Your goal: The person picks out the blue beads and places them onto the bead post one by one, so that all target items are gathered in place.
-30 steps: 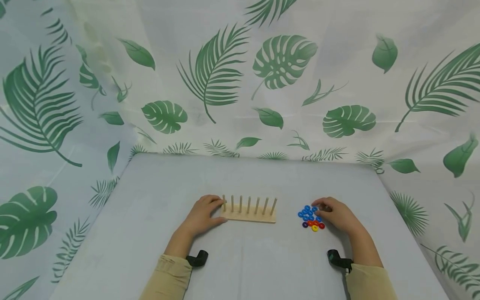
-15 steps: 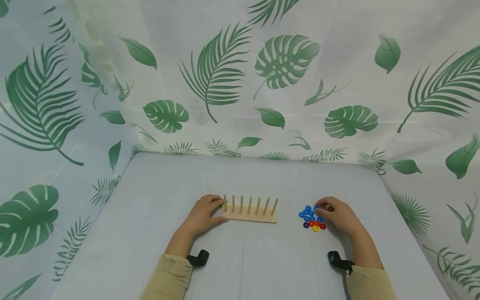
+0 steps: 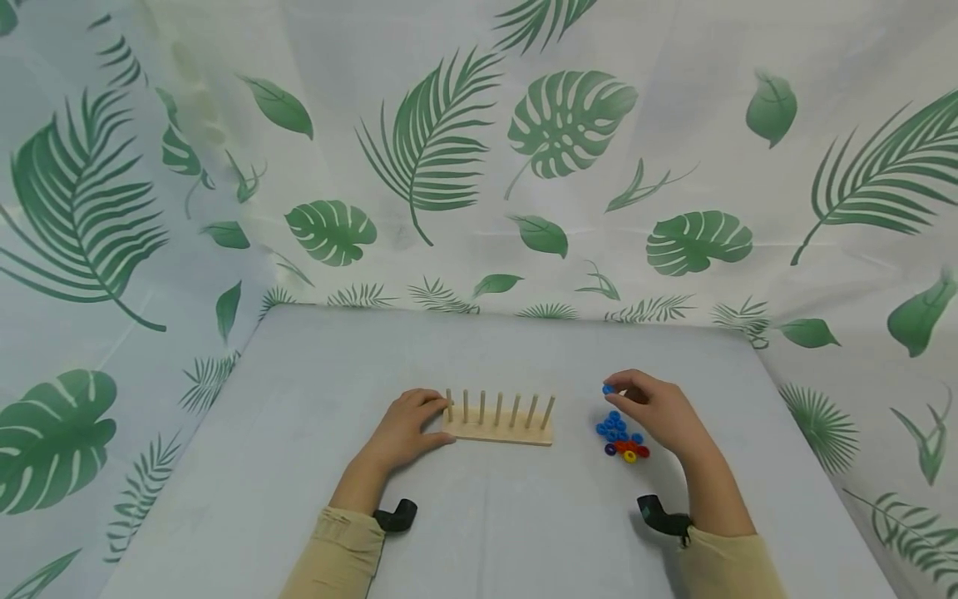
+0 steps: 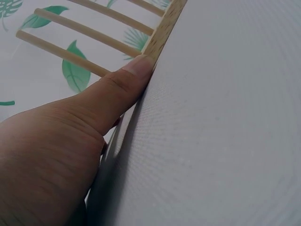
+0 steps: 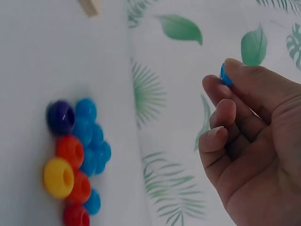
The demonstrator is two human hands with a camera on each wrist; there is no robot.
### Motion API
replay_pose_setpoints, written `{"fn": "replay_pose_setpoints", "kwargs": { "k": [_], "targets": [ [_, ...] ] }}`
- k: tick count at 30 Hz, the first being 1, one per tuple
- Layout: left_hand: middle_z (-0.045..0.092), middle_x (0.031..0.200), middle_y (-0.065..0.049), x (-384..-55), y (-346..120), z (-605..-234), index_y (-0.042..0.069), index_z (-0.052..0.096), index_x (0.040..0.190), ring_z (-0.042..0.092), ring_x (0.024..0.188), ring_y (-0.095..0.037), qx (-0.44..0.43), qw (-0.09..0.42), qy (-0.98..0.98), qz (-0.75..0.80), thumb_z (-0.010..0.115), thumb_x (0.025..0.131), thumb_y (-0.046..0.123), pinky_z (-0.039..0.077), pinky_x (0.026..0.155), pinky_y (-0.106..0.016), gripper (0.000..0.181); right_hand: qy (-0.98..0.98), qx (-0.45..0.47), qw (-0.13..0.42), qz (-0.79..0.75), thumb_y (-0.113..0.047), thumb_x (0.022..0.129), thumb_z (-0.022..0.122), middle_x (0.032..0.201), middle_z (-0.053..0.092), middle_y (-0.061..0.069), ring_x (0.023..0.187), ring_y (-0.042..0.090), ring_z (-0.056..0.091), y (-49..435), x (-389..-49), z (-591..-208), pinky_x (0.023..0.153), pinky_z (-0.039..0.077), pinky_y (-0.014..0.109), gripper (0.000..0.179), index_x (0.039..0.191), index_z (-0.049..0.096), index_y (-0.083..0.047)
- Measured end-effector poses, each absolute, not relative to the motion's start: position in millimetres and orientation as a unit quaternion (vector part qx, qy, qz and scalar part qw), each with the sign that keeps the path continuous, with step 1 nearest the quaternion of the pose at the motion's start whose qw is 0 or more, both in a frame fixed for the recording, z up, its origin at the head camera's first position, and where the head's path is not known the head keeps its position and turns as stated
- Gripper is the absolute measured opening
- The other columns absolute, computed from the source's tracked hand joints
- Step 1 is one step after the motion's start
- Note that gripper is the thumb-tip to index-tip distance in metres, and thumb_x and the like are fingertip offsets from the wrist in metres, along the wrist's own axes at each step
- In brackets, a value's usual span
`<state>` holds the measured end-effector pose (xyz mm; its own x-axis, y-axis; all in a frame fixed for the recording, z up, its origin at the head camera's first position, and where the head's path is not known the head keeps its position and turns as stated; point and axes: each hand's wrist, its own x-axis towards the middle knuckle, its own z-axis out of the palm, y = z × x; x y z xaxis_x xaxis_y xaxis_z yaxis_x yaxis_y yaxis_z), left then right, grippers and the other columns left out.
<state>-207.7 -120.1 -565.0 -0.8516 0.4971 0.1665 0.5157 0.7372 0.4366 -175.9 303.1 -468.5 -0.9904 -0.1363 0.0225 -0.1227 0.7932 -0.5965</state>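
Observation:
A wooden peg board (image 3: 500,433) with a row of several upright pegs lies in the middle of the table. My left hand (image 3: 407,427) holds its left end; in the left wrist view the thumb (image 4: 120,84) presses along the board's front edge, and the other fingers are mostly hidden. Between right thumb and forefinger I pinch a blue bead (image 5: 227,76); the right hand (image 3: 660,409) is raised above the table, over the far side of the bead pile. Several blue beads (image 5: 86,110) lie there with red-orange beads (image 5: 67,149), a purple bead (image 5: 57,120) and a yellow bead (image 5: 54,179).
The white table (image 3: 479,532) ends at leaf-printed curtains (image 3: 449,249) at the back and sides. A black camera mount sits on each wrist, the left mount (image 3: 397,516) and the right mount (image 3: 662,516), both close above the tabletop.
My right hand has picked a blue bead out of the pile and lifted it up, away and slightly left. The left hand and peg board have stayed in place.

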Motion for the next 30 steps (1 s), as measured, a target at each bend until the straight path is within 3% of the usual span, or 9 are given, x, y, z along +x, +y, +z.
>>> {"fn": "replay_pose_setpoints", "kwargs": {
  "k": [12, 30],
  "targets": [
    [0.055, 0.138, -0.006, -206.5, -119.8, -565.2, 0.016, 0.058, 0.139, 0.045, 0.135, -0.029, -0.27, 0.015, -0.933, -0.239, 0.069, 0.087, 0.052, 0.038, 0.114, -0.05, 0.064, 0.918, -0.111, 0.005, -0.381, -0.035, 0.094, 0.068, 0.097, 0.067, -0.002, 0.084, 0.016, 0.057, 267.4, -177.7, -454.8, 0.07, 0.054, 0.02, 0.028, 0.118, 0.068, -0.019],
    [0.055, 0.138, -0.004, -205.8, -120.1, -562.5, 0.017, 0.058, 0.14, 0.044, 0.135, -0.028, -0.267, 0.011, -0.932, -0.245, 0.069, 0.087, 0.052, 0.037, 0.114, -0.049, 0.064, 0.894, -0.137, 0.026, -0.426, -0.034, 0.093, 0.071, 0.092, 0.065, -0.003, 0.081, 0.016, 0.058, 237.9, -183.0, -464.2, 0.069, 0.053, 0.025, 0.021, 0.111, 0.069, -0.025]
  ]
}}
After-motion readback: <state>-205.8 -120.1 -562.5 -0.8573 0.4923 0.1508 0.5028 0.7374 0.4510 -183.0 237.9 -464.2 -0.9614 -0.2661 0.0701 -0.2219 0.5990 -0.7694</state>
